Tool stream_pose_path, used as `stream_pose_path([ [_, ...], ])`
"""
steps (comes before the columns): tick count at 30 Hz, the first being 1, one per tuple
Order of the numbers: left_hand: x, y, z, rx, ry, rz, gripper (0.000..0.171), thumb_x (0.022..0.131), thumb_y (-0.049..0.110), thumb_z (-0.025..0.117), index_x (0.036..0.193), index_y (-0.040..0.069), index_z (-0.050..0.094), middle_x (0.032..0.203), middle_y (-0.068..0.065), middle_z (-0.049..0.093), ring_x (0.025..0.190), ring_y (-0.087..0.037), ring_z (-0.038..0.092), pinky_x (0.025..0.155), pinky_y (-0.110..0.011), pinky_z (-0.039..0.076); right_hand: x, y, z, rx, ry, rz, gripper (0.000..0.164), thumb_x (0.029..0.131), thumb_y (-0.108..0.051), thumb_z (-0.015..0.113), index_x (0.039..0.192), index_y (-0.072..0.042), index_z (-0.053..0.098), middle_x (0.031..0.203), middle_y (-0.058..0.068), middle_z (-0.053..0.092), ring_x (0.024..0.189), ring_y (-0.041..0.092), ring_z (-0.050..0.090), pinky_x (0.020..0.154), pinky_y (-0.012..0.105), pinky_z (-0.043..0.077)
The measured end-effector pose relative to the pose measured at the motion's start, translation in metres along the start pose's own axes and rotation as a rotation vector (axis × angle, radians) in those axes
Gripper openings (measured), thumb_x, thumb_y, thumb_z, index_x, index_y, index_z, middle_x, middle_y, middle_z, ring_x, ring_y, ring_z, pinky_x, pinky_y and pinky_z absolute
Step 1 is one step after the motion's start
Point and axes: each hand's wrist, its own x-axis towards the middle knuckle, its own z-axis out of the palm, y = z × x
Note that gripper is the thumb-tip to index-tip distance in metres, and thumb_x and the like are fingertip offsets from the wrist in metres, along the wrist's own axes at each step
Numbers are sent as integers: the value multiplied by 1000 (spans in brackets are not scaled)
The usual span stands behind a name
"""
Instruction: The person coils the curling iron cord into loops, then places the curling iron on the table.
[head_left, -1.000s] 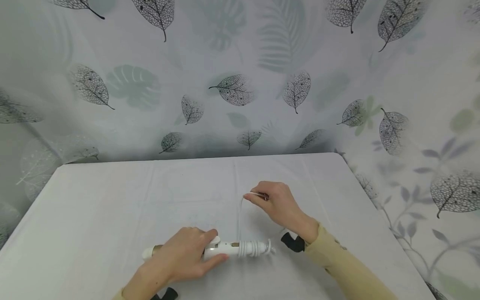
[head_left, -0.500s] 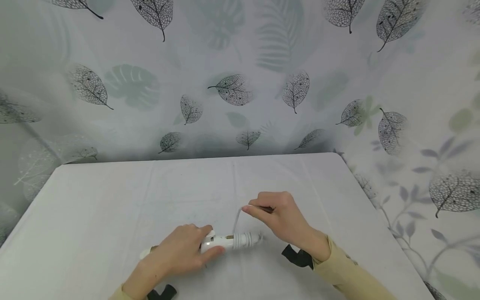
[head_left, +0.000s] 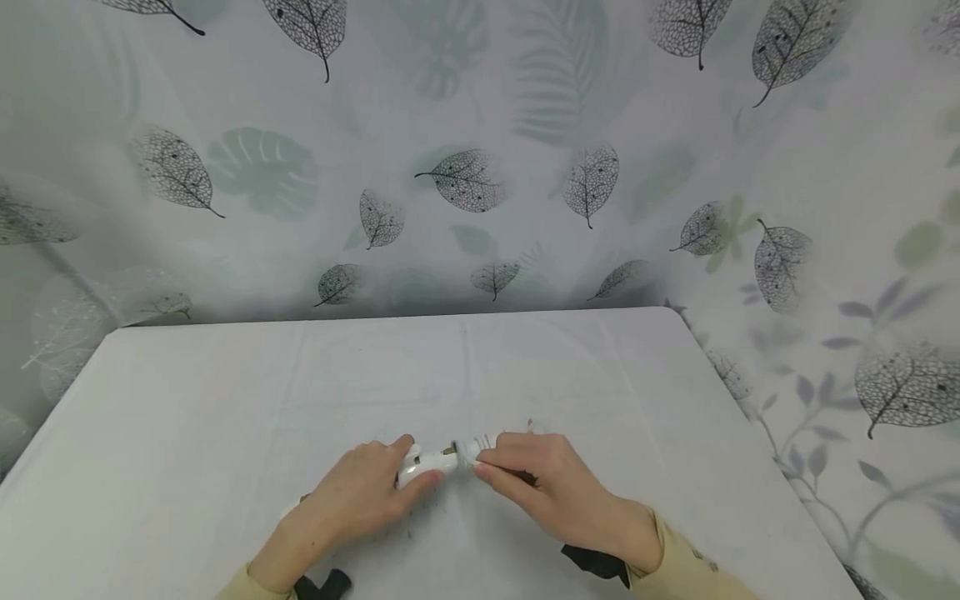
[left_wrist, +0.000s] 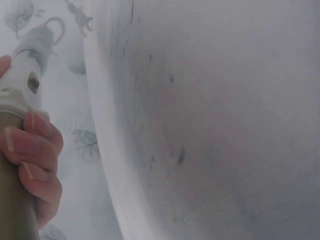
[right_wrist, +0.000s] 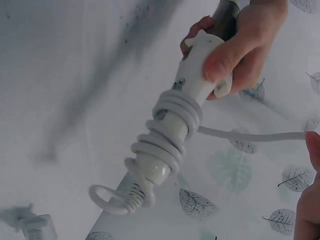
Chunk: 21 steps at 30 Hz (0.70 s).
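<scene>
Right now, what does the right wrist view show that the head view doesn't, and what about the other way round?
Only the right wrist view clearly shows a free stretch of cord running from the coils to the right hand, and the ribbed strain relief at the handle's end.

Only the head view shows the beige sleeves and a black piece near the left wrist.

Both show the left hand gripping the curling iron, cord coiled round its handle, part of the right hand, and the leaf-print backdrop.

The cord circles the appliance, right of the left hand.
</scene>
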Motion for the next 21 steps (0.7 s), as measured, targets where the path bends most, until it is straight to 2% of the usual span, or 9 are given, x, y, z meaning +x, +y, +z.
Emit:
stream_pose_path([
  [3,2,-2,-2,-39,21,-43,65,93,65,55,113,3,62,63,2,49,55,-9,44,53,-27,36,-4,-3,2,-20,9,14,16,98,-7,62,94,-20,70,65,-9,43,60,-6,34,53,11,33],
  [7,3,-4,-8,-73,60,-63,51,94,62,57,97,12,56,59,3,45,51,-7,40,48,-24,32,-10,-5,4,-13,17,13,20,99,-4,59,98,-20,70,65,-9,44,59,-7,34,51,11,34],
  [13,5,-5,-14,-104,127,-86,49,94,59,59,100,10,56,61,3,47,51,-7,41,48,-24,33,-19,-4,8,9,17,11,22,99,0,57,103,-17,71,66,-8,44,60,-7,35,52,10,34],
  [16,5,-7,-15,-149,158,-93,47,94,57,60,101,11,56,61,3,46,50,-6,40,48,-23,34,-25,-1,10,53,16,23,24,99,1,56,105,-16,71,66,-7,46,61,-7,37,52,10,35],
  [21,6,-9,-19,-300,197,-137,46,95,58,58,100,13,55,66,2,49,55,-8,43,50,-24,37,-35,8,12,183,-1,111,25,99,2,54,104,-13,73,67,-4,50,61,-6,41,52,15,40],
])
